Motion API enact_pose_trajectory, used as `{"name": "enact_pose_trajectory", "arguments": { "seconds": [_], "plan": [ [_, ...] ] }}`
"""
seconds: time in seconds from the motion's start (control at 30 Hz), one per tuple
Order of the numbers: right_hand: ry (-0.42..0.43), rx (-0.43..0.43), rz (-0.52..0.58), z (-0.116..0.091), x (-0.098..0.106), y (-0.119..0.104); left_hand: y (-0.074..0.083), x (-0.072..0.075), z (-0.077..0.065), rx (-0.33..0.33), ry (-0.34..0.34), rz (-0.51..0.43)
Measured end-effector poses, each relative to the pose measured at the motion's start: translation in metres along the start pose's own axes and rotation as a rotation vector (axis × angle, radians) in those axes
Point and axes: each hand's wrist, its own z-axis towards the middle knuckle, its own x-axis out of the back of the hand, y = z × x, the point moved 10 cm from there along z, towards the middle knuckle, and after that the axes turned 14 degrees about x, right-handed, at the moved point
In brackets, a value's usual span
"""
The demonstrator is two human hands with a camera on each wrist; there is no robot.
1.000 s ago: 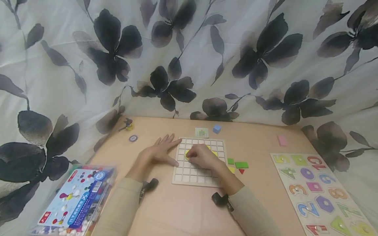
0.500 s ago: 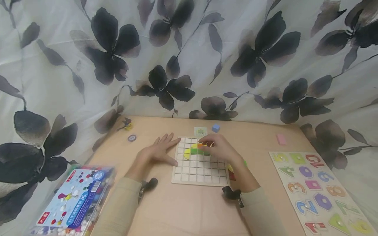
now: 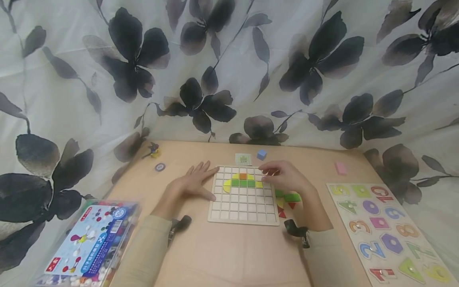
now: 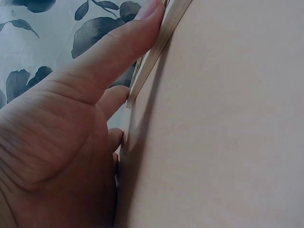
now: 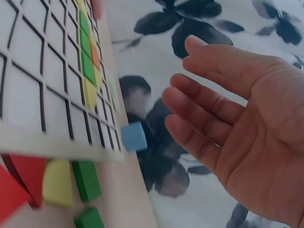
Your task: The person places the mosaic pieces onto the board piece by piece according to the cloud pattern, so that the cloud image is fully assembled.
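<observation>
A white gridded board point(image 3: 244, 207) lies mid-table. Set in its upper cells are a row of green pieces point(image 3: 244, 183), an orange piece point(image 3: 242, 175) and yellow pieces point(image 3: 227, 186) with rounded edges. My left hand point(image 3: 191, 185) is spread at the board's left side; in the left wrist view its thumb point(image 4: 118, 52) touches the board's edge. Over the board's upper right, my right hand point(image 3: 290, 177) is raised with loosely bent fingers. The right wrist view finds nothing in that hand. Loose green blocks point(image 5: 86, 180), a yellow piece point(image 5: 58, 183) and red triangles point(image 5: 31, 173) lie beside the board.
A patterned card point(image 3: 243, 159) and a blue cube point(image 3: 261, 154) sit behind the board. A boxed molecule kit point(image 3: 89, 243) stands left. Rightward are a number puzzle board point(image 3: 389, 235) and pink block point(image 3: 341, 168). A round disc point(image 3: 159, 167) and small figurine point(image 3: 155, 150) lie back left.
My right hand has moved off the pieces in the grid toward the right, uncovering the green, orange and yellow pieces. The left hand has stayed at the board's edge.
</observation>
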Motion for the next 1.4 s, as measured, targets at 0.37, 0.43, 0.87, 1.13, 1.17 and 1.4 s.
{"name": "enact_pose_trajectory", "arguments": {
  "seconds": [0.37, 0.43, 0.87, 1.13, 1.17, 1.4],
  "plan": [
    [-0.085, -0.082, -0.019, -0.021, 0.014, 0.043, -0.002, -0.001, 0.002, 0.005, 0.005, 0.011],
    [-0.114, -0.077, -0.013, -0.026, 0.013, 0.048, -0.002, -0.002, 0.002, -0.005, 0.006, 0.006],
    [-0.246, -0.118, 0.070, -0.033, -0.011, 0.071, -0.004, -0.002, 0.002, 0.013, 0.002, 0.016],
    [-0.233, -0.167, 0.068, -0.031, -0.019, 0.076, 0.000, 0.000, -0.001, -0.003, 0.006, 0.003],
    [-0.229, -0.177, 0.072, -0.031, -0.020, 0.077, 0.000, 0.000, -0.001, -0.010, 0.007, 0.000],
    [-0.203, -0.218, 0.059, -0.033, -0.018, 0.079, -0.001, -0.001, 0.001, -0.003, 0.014, 0.013]
  ]
}}
